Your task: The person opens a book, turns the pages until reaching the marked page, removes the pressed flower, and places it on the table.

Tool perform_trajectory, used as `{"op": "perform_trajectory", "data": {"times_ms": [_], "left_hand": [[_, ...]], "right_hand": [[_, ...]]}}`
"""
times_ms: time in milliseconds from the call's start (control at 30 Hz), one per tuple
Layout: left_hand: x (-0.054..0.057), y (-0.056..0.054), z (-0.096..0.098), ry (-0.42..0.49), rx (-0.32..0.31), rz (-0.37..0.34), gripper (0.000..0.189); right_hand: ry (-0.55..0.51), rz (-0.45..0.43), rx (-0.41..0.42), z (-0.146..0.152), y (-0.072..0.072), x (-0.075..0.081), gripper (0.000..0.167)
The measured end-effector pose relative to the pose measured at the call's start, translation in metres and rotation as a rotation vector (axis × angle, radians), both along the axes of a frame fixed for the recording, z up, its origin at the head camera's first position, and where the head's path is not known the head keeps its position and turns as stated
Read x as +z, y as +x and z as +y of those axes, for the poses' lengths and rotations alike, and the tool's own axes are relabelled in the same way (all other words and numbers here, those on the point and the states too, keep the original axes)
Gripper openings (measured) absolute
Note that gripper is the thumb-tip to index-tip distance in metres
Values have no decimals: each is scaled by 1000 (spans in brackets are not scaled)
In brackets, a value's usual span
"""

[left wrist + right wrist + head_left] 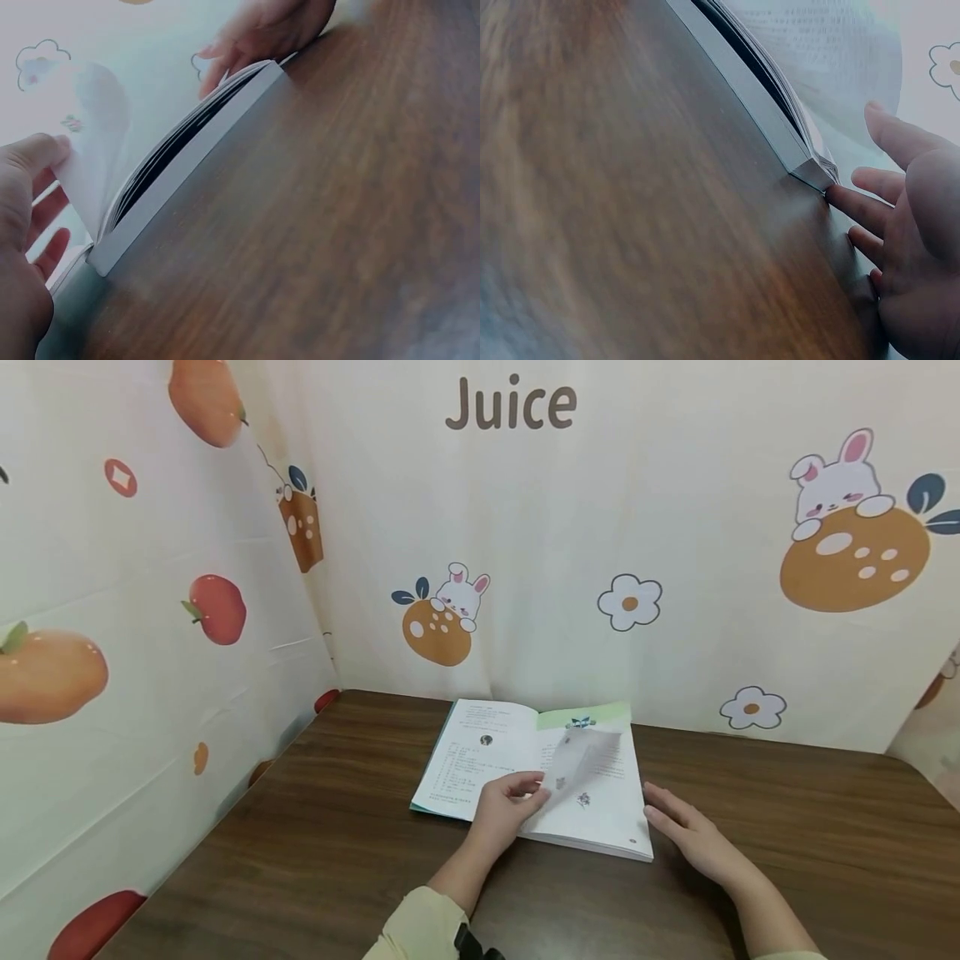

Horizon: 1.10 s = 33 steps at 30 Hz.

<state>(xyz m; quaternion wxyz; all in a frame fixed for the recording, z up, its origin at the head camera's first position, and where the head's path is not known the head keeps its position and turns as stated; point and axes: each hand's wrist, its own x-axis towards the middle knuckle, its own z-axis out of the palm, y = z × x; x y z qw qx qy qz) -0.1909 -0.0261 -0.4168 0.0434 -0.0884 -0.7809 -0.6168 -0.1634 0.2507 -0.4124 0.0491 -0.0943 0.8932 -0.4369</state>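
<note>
An open book (480, 760) with printed text and small pictures lies on the table. My left hand (504, 810) pinches a single page (579, 764) between thumb and fingers, and the page stands raised and curved over the right half. In the left wrist view the thumb of the left hand (26, 202) presses on that lifted page (90, 150). My right hand (693, 837) rests beside the book's right edge with fingers extended. The right wrist view shows the fingers of the right hand (915, 217) right at the corner of the page stack (814, 169).
The dark wooden table (345, 843) reaches to a pale curtain (555, 543) behind the book, printed with rabbits, fruit, flowers and the word "Juice". Another patterned curtain (150, 568) borders the table on the left.
</note>
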Motion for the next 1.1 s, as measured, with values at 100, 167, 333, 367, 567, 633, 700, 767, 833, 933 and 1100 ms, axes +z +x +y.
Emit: {"op": "perform_trajectory", "data": {"times_ms": [100,167,333,367,567,633,700,767,833,933,1100], "left_hand": [[5,-1,-4,60,63,27,25],[9,-2,-8,84,113,37,23],[9,-14,-27,223,240,27,23],[6,-17,-32,258,265,25,24],[6,-26,-66,395,366,63,24],[7,-28,-79,415,368,57,22],[7,-31,-92,412,353,32,23],[8,-32,-104,389,326,-13,25],[8,-33,-117,321,297,-58,27],[8,-32,-134,180,252,-130,29],[8,-28,-157,-146,176,-193,27]], "right_hand": [[10,-5,-1,0,0,0,60],[19,-6,-5,0,0,0,60],[29,-13,-13,0,0,1,61],[29,-16,-14,0,0,1,61],[27,-37,-15,-1,0,0,64],[23,-43,-17,-1,-1,0,65],[18,-44,-19,-1,-1,-1,65],[17,-42,-17,-1,-1,-1,66],[21,-39,-15,0,0,-1,66],[30,-41,-14,0,0,-1,66],[46,-60,-24,-1,0,0,70]]}}
